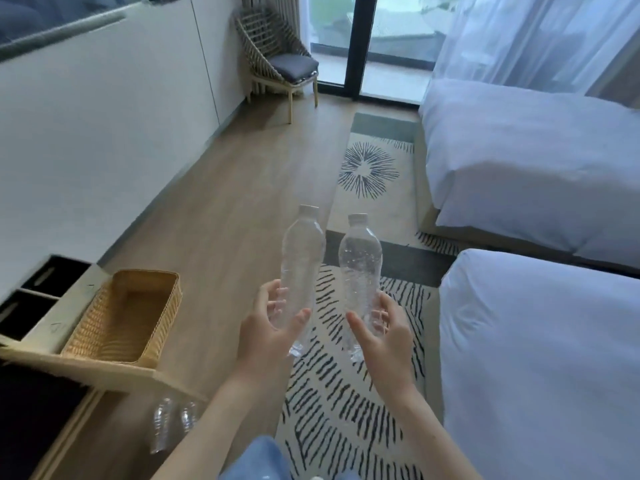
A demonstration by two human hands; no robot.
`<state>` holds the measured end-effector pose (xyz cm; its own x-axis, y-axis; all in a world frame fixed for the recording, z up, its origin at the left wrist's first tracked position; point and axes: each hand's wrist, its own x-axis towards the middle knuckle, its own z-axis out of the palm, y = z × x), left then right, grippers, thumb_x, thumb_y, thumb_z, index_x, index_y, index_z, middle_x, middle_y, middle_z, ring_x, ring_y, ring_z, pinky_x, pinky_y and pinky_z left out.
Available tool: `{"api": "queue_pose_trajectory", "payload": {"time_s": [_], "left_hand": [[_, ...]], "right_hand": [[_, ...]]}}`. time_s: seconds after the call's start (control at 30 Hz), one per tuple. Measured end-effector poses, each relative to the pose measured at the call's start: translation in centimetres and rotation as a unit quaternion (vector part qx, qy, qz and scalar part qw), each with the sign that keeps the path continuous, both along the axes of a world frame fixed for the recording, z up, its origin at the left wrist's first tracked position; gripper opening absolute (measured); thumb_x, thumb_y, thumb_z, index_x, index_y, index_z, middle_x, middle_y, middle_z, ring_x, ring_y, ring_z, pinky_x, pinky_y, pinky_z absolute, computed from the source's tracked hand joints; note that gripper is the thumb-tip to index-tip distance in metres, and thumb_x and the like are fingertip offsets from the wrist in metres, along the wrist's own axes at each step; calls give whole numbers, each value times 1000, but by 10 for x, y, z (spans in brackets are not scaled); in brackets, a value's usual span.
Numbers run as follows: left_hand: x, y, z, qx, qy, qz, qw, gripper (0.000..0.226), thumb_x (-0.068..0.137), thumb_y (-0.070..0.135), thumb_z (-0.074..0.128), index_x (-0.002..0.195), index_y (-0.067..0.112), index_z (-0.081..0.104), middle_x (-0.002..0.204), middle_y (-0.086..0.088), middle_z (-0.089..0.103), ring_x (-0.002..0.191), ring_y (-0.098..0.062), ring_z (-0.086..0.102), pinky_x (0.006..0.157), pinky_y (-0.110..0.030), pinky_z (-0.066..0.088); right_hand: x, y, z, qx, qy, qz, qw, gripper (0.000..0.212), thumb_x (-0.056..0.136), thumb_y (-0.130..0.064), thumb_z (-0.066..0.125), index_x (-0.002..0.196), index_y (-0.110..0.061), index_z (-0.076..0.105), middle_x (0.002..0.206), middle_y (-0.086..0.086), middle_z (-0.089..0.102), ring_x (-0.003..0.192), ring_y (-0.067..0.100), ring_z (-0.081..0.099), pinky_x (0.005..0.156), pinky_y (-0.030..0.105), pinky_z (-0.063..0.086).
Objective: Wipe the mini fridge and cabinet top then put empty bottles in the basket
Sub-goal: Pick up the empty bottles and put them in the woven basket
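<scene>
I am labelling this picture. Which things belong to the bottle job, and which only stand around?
Job: left hand bottle; right hand bottle; basket; two bottles on floor.

Not job: chair; beds; rug.

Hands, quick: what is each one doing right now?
Left hand: closed around a clear empty bottle.
Right hand: closed around another clear empty bottle.

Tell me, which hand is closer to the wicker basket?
The left. The left hand, holding a bottle, is just right of the basket. The right hand, holding the other bottle, is farther right, over the rug.
</scene>
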<state>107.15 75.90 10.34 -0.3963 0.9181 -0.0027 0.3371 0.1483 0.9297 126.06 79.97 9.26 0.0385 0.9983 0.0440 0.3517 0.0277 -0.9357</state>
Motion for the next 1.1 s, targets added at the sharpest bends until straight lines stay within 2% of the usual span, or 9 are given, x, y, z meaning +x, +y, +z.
{"api": "queue_pose_trajectory", "payload": {"time_s": [0.27,0.43,0.53,0.7,0.83,1.1], "left_hand": [[-17,107,-18,-17,6,2,1000,53,80,36,79,122,37,47,115,22,59,102,5,57,73,-1,41],[-63,199,-29,-4,-7,15,1000,50,80,38,79,117,46,45,114,22,59,102,4,58,74,-6,43],[-98,262,-21,8,1,16,1000,49,80,37,79,114,48,45,114,22,60,101,7,57,74,-3,42],[-158,359,6,39,14,28,999,53,80,40,79,123,39,48,116,24,60,101,11,56,78,-5,43],[-193,412,10,39,-2,70,997,53,80,37,80,125,35,50,117,21,60,102,9,57,76,-4,44],[-242,490,-19,22,-22,210,977,48,80,38,79,113,53,47,114,29,57,103,12,54,77,-7,41]], "right_hand": [[-18,102,-22,-23,12,-6,1000,68,82,-43,79,138,-14,54,127,0,60,115,12,59,99,42,53],[-64,199,-23,-8,3,1,1000,75,80,-48,77,143,-15,50,130,-3,57,115,7,56,101,38,51],[-98,265,-11,5,8,4,1000,79,77,-55,73,142,-16,51,127,-5,56,115,5,55,101,38,51],[-157,367,11,18,26,14,999,75,80,-41,79,143,-15,49,129,-4,56,116,8,56,103,41,51],[-195,430,15,13,28,44,999,71,81,-35,81,142,-12,52,128,-3,56,117,13,57,103,43,50],[-275,562,-4,-2,17,168,986,62,81,-31,82,136,-16,56,119,-11,56,107,2,57,99,39,51]]}}
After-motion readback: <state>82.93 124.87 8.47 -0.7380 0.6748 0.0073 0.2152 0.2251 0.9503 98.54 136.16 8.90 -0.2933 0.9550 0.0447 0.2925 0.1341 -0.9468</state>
